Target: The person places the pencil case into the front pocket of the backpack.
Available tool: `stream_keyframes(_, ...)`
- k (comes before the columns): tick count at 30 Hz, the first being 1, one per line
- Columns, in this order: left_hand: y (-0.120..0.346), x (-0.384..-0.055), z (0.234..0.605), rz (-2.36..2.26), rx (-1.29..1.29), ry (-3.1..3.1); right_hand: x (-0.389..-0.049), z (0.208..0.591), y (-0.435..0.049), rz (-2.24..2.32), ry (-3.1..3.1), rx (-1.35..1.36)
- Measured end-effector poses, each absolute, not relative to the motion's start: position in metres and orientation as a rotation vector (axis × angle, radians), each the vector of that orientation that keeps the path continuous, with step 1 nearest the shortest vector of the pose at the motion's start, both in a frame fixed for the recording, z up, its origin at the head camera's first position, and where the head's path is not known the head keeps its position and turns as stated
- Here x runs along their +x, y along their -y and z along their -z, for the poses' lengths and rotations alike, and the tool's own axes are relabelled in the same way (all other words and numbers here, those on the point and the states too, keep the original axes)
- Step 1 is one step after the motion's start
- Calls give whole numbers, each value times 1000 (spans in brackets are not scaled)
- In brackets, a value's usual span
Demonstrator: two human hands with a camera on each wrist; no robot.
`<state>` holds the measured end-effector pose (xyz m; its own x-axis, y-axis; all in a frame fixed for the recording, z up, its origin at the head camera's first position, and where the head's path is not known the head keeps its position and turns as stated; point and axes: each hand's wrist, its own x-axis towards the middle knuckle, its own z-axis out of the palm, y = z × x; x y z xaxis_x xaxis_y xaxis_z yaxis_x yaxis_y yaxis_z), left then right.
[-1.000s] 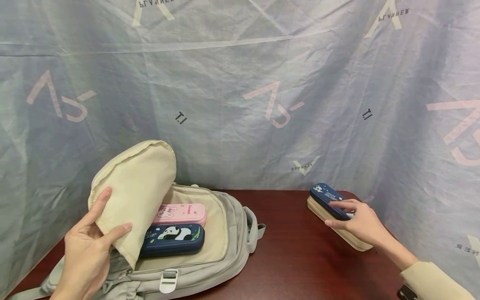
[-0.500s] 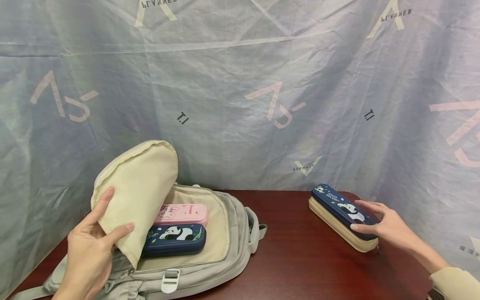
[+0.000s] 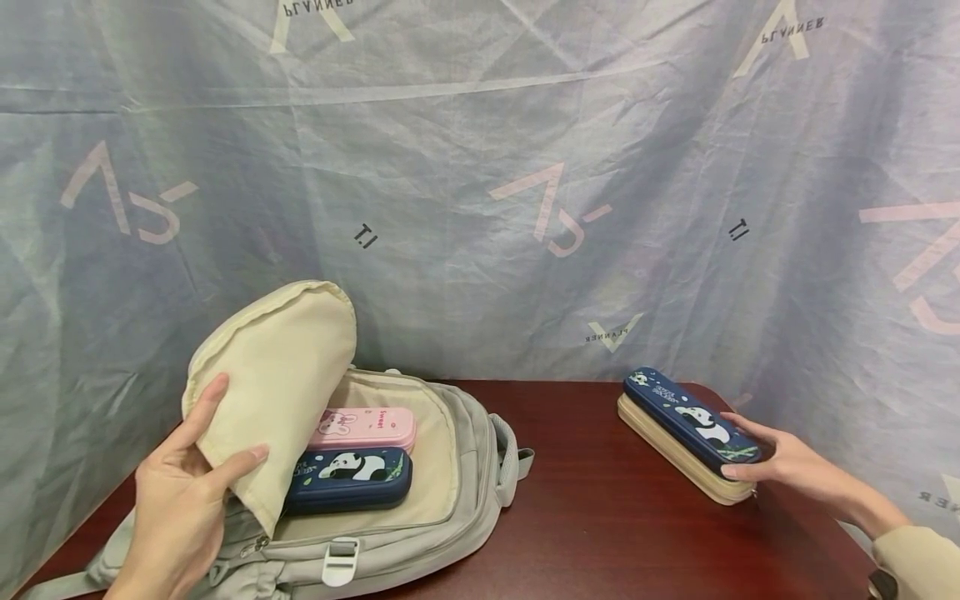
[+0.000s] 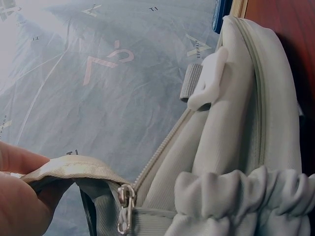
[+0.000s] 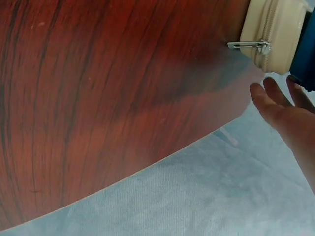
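My left hand (image 3: 176, 496) pinches the cream-lined flap (image 3: 281, 379) of a pale grey backpack (image 3: 420, 546) and holds it raised. Inside lie a pink pencil case (image 3: 386, 427) with a rabbit and a navy panda pencil case (image 3: 360, 479), both partly behind the flap. At the right, a second navy panda pencil case (image 3: 667, 398) sits on a beige zipped case (image 3: 667, 450). My right hand (image 3: 798, 471) is at the near end of this stack, its fingers loosely extended. The right wrist view shows the fingers (image 5: 268, 105) beside the beige case's zipper pull (image 5: 246, 44).
The dark red wooden table (image 3: 585, 517) stretches between backpack and stack. A grey printed curtain (image 3: 450, 250) hangs behind and along the sides. A white buckle (image 3: 341, 560) and a carry handle (image 3: 517, 467) stick out from the backpack.
My right hand has slid right, off the middle of the upper navy pencil case to its near end, uncovering the panda. The stack stays in place, and my left hand keeps holding the flap.
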<state>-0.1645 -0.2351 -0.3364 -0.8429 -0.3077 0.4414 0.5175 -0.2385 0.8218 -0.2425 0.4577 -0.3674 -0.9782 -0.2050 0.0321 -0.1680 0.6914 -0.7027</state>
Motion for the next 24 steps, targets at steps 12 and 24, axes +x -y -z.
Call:
stream_keyframes(12, 235, -166, 337, 2110, -238, 1518, -251, 376, -455, 1113, -2914, -341)
stream_keyframes(24, 235, -166, 337, 2119, -250, 1509, -253, 378, -453, 1302, -2734, -399)
